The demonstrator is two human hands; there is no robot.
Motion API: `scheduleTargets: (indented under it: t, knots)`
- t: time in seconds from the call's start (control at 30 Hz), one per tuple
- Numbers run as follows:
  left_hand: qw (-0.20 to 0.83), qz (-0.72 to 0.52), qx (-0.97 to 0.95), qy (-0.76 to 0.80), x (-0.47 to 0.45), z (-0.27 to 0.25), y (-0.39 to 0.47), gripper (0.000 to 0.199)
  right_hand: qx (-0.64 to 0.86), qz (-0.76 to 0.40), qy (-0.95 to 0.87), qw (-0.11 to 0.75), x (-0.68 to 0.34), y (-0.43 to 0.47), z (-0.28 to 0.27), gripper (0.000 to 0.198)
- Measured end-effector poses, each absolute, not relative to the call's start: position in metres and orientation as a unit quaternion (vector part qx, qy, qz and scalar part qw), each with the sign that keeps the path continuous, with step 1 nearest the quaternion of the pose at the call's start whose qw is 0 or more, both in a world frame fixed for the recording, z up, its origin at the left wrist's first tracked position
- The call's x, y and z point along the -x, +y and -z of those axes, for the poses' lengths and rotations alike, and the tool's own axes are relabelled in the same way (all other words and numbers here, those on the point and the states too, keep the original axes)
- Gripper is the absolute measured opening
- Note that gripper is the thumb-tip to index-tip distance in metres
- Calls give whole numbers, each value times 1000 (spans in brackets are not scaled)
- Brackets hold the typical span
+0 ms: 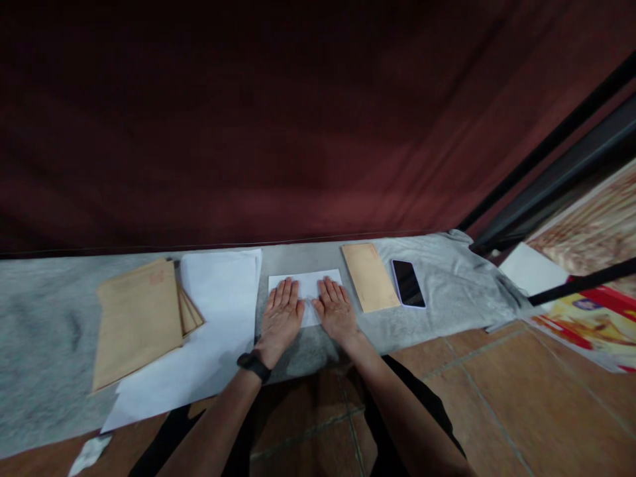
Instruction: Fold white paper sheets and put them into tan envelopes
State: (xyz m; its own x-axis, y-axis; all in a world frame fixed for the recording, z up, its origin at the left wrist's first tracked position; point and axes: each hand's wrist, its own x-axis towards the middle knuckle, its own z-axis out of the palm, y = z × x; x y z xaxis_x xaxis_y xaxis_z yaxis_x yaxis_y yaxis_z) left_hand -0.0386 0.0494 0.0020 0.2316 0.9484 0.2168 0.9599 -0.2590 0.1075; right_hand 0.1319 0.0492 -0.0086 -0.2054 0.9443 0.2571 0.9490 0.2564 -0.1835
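Observation:
A white sheet of paper (309, 285), smaller than the sheets to its left and perhaps folded, lies on the grey cloth in front of me. My left hand (283, 313) rests flat on its left half, fingers stretched forward. On the right half lies my right hand (334, 310), also flat with its fingers out. The two thumbs point toward each other with a strip of paper showing between them. Just right of the sheet is a brown envelope (370, 277), apart from my right hand. Both palms hide much of the paper.
Large white sheets (221, 291) lie to the left, partly under a stack of brown envelopes (139, 318). A phone (408, 283) sits right of the single envelope. The grey cloth (447, 285) covers a narrow surface against a dark red curtain (298, 132). A colourful box (596, 324) stands at far right.

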Motion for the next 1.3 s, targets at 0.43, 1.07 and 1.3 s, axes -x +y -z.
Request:
scheduleTargets:
  t: [0.43,1.07,1.3]
  knots:
    - [30,112,763,-636,50,4,39,62,619,18,-766,172,-148,41,9,62]
    - [-7,47,791,-610,28,-26,21,59,622,-19,-756,205,-147,41,5,59]
    - [35,123,791,-599,17,7,9,61,621,-2,-759,196,-148,40,9,59]
